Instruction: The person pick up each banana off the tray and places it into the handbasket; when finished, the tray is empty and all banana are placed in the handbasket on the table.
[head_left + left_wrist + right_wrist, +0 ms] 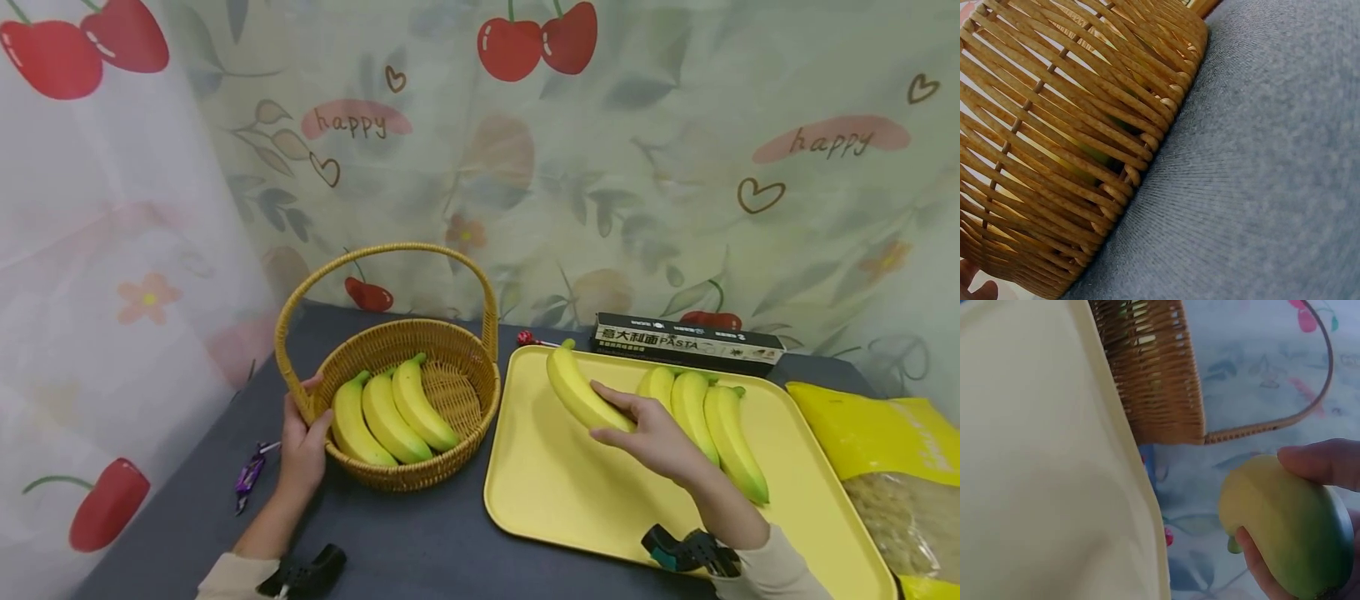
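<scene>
My left hand [303, 446] grips the left side of the wicker basket [408, 477], at the foot of its tall handle, with the thumb over the rim. Three bananas [396, 421] lie side by side inside. My right hand [663, 437] holds a single banana [579, 390] above the yellow tray [555, 500], thumb on one side and fingers on the other. In the right wrist view that banana [1285, 525] points its greenish end at the camera. Three more bananas [693, 408] rest on the tray, partly hidden behind the right hand and forearm.
Behind the tray stands a black pasta box [686, 342], with a red-wrapped lollipop [525, 337] at its left. A purple-wrapped lollipop [250, 477] lies left of the basket on the dark tabletop [420, 550]. At the right edge is a yellow bag [888, 442]. A printed curtain [450, 167] hangs behind.
</scene>
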Demonstrator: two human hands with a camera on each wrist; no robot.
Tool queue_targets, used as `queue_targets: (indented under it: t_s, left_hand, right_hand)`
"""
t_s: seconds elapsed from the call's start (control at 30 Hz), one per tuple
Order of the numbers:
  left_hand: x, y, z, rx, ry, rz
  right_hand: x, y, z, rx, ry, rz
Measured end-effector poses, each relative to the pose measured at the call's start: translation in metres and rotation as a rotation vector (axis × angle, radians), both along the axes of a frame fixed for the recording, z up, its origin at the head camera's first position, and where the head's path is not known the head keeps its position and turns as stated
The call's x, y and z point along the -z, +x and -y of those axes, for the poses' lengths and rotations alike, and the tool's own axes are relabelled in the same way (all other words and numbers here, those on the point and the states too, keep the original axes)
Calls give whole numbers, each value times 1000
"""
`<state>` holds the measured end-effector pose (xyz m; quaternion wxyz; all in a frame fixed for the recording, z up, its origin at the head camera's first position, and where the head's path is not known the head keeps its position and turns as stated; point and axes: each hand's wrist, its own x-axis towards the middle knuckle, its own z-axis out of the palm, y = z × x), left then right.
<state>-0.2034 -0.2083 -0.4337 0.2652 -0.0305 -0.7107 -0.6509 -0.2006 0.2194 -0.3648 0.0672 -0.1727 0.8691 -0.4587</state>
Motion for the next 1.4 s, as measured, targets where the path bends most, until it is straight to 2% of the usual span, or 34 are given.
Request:
queue_targets:
  t_s: [0.33,0.7,1.07,1.4]
  left_hand:
    - [-1,0,0,-3,1,22]
    - [-2,-1,-1,-3,10,27]
    - [-2,0,1,-16,-2,28]
    - [-1,0,2,-5,-14,30]
  right_hand:
    - [-19,11,20,-162,-33,12]
    - [-32,6,52,-300,-13,-37]
    - [-57,-18,96,-389,81,-52]
    - [-65,-50,140,-397,174,26]
